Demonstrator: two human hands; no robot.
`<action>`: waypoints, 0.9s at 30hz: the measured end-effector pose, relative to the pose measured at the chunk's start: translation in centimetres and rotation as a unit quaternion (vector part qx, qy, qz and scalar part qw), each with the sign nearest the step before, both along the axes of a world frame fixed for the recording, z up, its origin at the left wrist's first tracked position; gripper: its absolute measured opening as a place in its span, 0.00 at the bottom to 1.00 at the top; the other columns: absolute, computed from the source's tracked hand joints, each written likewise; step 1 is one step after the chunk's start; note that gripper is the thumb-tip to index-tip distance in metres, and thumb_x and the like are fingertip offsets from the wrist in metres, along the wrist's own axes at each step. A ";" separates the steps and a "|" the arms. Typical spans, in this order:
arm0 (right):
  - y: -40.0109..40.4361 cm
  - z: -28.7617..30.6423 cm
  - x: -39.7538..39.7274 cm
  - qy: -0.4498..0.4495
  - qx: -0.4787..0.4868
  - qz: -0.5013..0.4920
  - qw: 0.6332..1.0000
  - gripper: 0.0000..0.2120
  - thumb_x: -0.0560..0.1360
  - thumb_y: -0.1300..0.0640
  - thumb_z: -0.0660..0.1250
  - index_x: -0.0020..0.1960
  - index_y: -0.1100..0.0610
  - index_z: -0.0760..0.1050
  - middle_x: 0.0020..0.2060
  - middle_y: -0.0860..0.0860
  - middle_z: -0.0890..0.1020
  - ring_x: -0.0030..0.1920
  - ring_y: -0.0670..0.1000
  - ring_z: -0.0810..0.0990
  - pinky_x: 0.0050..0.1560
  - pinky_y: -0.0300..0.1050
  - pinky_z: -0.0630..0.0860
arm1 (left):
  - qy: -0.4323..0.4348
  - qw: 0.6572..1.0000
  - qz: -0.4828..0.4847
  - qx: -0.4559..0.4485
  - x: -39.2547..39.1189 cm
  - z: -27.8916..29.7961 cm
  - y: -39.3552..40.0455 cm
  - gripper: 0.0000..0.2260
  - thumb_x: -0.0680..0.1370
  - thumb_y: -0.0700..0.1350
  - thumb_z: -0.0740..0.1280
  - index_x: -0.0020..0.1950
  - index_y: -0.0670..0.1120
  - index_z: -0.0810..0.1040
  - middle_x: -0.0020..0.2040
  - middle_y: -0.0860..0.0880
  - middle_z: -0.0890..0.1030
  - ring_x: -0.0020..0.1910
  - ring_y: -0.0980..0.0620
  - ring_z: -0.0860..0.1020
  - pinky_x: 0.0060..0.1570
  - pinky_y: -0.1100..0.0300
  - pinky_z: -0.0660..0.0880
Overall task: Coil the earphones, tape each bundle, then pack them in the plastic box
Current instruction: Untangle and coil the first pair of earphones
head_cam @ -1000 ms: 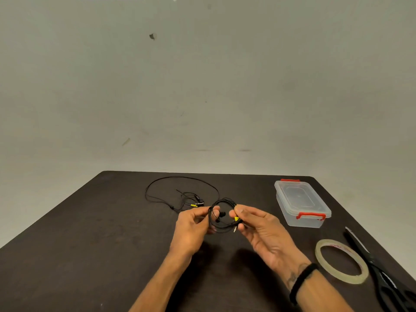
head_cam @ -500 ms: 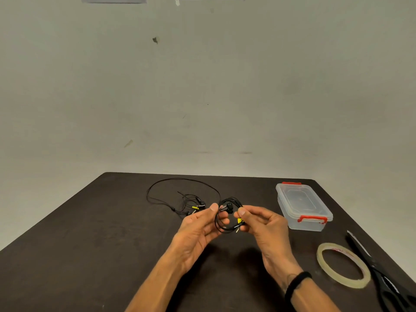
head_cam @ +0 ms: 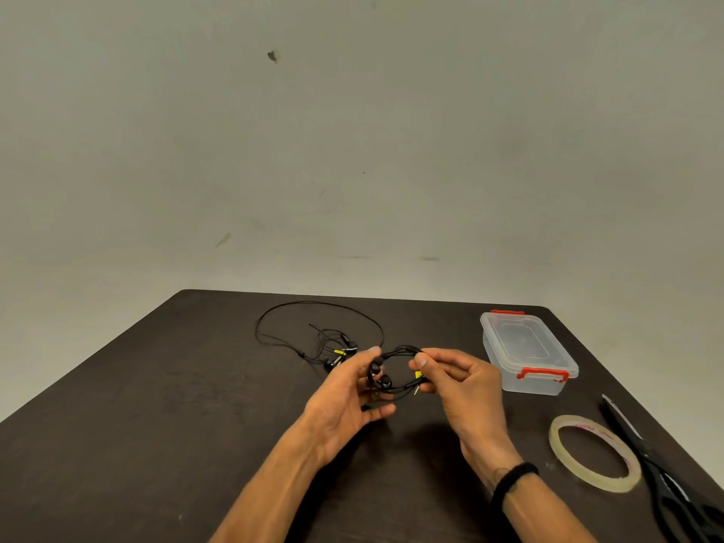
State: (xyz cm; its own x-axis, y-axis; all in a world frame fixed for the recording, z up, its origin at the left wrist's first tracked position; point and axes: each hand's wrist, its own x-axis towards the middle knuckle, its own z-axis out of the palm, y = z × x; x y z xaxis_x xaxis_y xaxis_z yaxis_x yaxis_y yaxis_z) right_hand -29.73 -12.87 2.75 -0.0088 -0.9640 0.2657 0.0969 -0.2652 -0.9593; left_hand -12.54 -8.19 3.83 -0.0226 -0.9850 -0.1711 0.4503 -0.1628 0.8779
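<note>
Holding a coiled black earphone bundle (head_cam: 395, 370) above the middle of the dark bench (head_cam: 156, 405), both hands near each other. Left hand (head_cam: 344, 401) cupping the coil's left side, fingers curled round the cord by the earbuds. Right hand (head_cam: 462, 386) pinching the right side beside a yellow tag, with a black band (head_cam: 511, 482) on its wrist. Lying loose and uncoiled toward the far edge: a second earphone set (head_cam: 325, 339). Standing by the far right corner: a clear plastic box (head_cam: 527, 352) with red latches, lid on. Resting along the right edge: a tape roll (head_cam: 593, 452) and, just beside it, black scissors (head_cam: 666, 476).
</note>
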 end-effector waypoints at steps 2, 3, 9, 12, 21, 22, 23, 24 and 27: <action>0.0 0.0 -0.1 0.011 -0.012 -0.002 1.000 0.03 0.76 0.61 0.78 0.49 0.55 0.88 0.41 0.51 0.90 0.45 0.51 0.90 0.41 0.40 0.85 | -0.028 1.000 -0.010 0.002 0.2 -0.1 0.1 0.07 0.74 0.51 0.76 0.43 0.48 0.86 0.42 0.45 0.84 0.43 0.48 0.83 0.48 0.51 0.82; 0.0 0.0 -0.2 0.016 -0.018 -0.004 1.000 0.03 0.76 0.60 0.78 0.50 0.54 0.88 0.41 0.50 0.90 0.45 0.50 0.90 0.41 0.40 0.85 | -0.038 0.999 -0.018 -0.001 0.4 -0.2 0.0 0.08 0.72 0.50 0.77 0.45 0.46 0.86 0.43 0.44 0.84 0.43 0.48 0.84 0.46 0.52 0.83; -0.4 0.4 -0.9 -0.006 -0.020 -0.017 1.000 0.04 0.77 0.60 0.77 0.51 0.54 0.87 0.42 0.50 0.90 0.44 0.51 0.89 0.41 0.39 0.85 | -0.124 0.990 -0.015 -0.058 1.1 -0.8 -0.1 0.05 0.76 0.40 0.76 0.52 0.45 0.88 0.48 0.42 0.86 0.45 0.49 0.85 0.48 0.56 0.84; -0.2 0.4 -0.7 -0.027 -0.011 -0.003 1.000 0.03 0.76 0.60 0.77 0.50 0.56 0.87 0.42 0.52 0.90 0.45 0.52 0.90 0.40 0.38 0.84 | -0.064 0.997 -0.005 -0.044 0.4 -0.8 -0.2 0.07 0.78 0.36 0.71 0.46 0.47 0.86 0.51 0.42 0.86 0.51 0.46 0.85 0.51 0.52 0.83; 0.0 0.0 -0.1 -0.006 -0.006 -0.004 1.000 0.03 0.77 0.63 0.77 0.49 0.56 0.87 0.41 0.51 0.90 0.44 0.52 0.90 0.40 0.38 0.84 | 0.146 0.989 0.016 0.013 0.6 -0.2 -0.1 0.19 0.73 0.41 0.72 0.63 0.45 0.84 0.48 0.45 0.86 0.42 0.49 0.83 0.54 0.50 0.79; 0.0 0.1 -0.1 -0.009 -0.004 -0.006 1.000 0.03 0.77 0.63 0.77 0.49 0.56 0.87 0.41 0.52 0.90 0.45 0.52 0.90 0.40 0.39 0.84 | 0.129 0.992 0.004 0.009 0.5 -0.1 0.0 0.19 0.74 0.43 0.72 0.64 0.46 0.84 0.45 0.46 0.84 0.41 0.50 0.82 0.53 0.51 0.79; 0.0 0.2 -0.2 -0.014 -0.003 -0.006 1.000 0.03 0.77 0.63 0.77 0.49 0.56 0.87 0.41 0.52 0.90 0.45 0.51 0.90 0.40 0.39 0.84 | 0.101 0.995 -0.010 0.003 0.5 -0.1 0.1 0.17 0.75 0.45 0.73 0.64 0.46 0.85 0.43 0.47 0.83 0.39 0.52 0.80 0.51 0.52 0.78; 0.0 0.3 -0.3 -0.019 -0.004 -0.007 1.000 0.04 0.77 0.63 0.77 0.49 0.57 0.87 0.41 0.52 0.90 0.45 0.51 0.90 0.40 0.39 0.84 | 0.064 0.998 -0.022 -0.006 0.3 -0.1 0.0 0.16 0.75 0.46 0.75 0.63 0.47 0.85 0.40 0.48 0.81 0.37 0.53 0.78 0.50 0.54 0.78; 0.2 0.6 -0.5 -0.017 -0.010 -0.007 1.000 0.04 0.76 0.62 0.77 0.50 0.56 0.87 0.41 0.51 0.90 0.45 0.50 0.90 0.41 0.38 0.84 | -0.071 0.997 -0.013 -0.037 -0.4 -0.7 -0.1 0.12 0.78 0.43 0.74 0.61 0.46 0.86 0.37 0.50 0.81 0.37 0.56 0.79 0.46 0.59 0.78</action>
